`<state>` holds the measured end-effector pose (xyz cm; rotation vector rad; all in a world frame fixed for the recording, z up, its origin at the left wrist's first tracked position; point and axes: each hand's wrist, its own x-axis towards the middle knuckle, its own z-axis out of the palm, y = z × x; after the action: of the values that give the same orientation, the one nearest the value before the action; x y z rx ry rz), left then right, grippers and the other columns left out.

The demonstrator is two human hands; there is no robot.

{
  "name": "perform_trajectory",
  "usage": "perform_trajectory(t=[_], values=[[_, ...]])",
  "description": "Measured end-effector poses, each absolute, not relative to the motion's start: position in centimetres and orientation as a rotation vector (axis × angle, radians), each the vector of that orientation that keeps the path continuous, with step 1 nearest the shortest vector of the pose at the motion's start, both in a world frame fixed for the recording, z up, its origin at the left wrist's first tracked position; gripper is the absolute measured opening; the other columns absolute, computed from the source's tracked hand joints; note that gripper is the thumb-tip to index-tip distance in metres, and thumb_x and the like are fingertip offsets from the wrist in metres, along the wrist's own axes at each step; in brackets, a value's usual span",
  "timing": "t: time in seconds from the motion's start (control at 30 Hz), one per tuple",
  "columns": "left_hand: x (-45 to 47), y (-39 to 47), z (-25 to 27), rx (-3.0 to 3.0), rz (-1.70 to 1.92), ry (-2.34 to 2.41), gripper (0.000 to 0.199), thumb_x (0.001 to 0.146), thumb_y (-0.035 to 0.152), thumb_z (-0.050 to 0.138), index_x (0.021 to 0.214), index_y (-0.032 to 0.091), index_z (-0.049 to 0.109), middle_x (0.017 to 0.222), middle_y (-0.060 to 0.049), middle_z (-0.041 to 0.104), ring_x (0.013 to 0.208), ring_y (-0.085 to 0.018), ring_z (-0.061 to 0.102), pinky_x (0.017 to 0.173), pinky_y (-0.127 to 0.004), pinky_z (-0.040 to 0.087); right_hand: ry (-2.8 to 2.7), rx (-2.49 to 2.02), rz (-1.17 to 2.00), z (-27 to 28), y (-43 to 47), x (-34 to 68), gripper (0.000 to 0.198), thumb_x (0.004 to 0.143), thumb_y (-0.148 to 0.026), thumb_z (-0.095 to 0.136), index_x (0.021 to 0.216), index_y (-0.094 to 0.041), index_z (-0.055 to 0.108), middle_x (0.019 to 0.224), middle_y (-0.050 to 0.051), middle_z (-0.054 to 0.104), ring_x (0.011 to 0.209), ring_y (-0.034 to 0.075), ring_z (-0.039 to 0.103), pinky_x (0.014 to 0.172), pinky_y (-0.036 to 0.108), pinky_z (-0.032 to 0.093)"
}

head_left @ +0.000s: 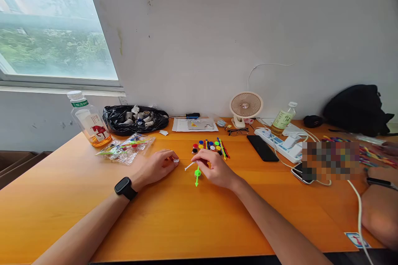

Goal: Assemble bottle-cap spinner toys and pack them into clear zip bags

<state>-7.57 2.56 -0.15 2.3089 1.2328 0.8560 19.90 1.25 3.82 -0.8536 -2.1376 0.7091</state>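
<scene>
“Green plastic near the centre of the frame: how do we label it?”

“We label it the green arrow (197,172), pointing toward the bottom edge above the orange-brown table (168,223). It lies just beneath the right hand (216,169); whether those fingers touch it, we cannot tell.”

“And what do the fingers hold?”

“On the right, we note thumb and fingertips pinched narrow on a thin white stick (189,166), slanting down to the left. Left of centre, we see the left hand (158,166) resting low, its thumb and forefinger closed about a small white piece (176,160).”

“What surrounds them?”

“Just above centre we find coloured discs (200,145) beside coloured sticks (222,148). At centre left we mark a clear plastic bag (126,149) of bright parts, next to a bottle (93,126); at centre right, a black phone (263,148).”
</scene>
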Motion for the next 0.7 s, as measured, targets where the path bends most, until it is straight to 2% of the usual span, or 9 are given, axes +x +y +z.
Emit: perform_trajectory(t=[0.37,0.53,0.7], values=[[-7.58,2.73,-0.32,2.332,0.875,1.239,0.019,0.099,0.038,0.059,0.103,0.024,0.071,0.102,-0.005,0.076,0.092,-0.02,0.07,0.077,-0.028,0.054,-2.209,-0.824,0.662,4.07,1.06,19.92,0.021,0.098,-0.012,0.053,0.095,-0.021,0.072,0.094,0.005,0.068,0.086,0.019,0.064,0.079,0.031,0.049],[-7.61,2.74,-0.56,2.306,0.885,1.236,0.02,0.099,0.04,0.059,0.103,0.024,0.071,0.1,-0.005,0.077,0.087,-0.019,0.071,0.073,-0.027,0.054,-2.208,-0.9,0.662,3.82,1.24,20.05,0.02,0.094,-0.011,0.054,0.091,-0.021,0.072,0.092,0.005,0.07,0.084,0.019,0.064,0.075,0.031,0.048],[-7.56,2.64,-0.47,2.286,0.874,1.245,0.02,0.099,0.039,0.059,0.103,0.023,0.07,0.099,-0.005,0.077,0.084,-0.019,0.07,0.071,-0.026,0.054,-2.239,-0.988,0.67,4.0,1.45,20.47,0.02,0.085,-0.007,0.057,0.08,-0.019,0.071,0.083,0.003,0.07,0.072,0.016,0.061,0.066,0.027,0.043]])
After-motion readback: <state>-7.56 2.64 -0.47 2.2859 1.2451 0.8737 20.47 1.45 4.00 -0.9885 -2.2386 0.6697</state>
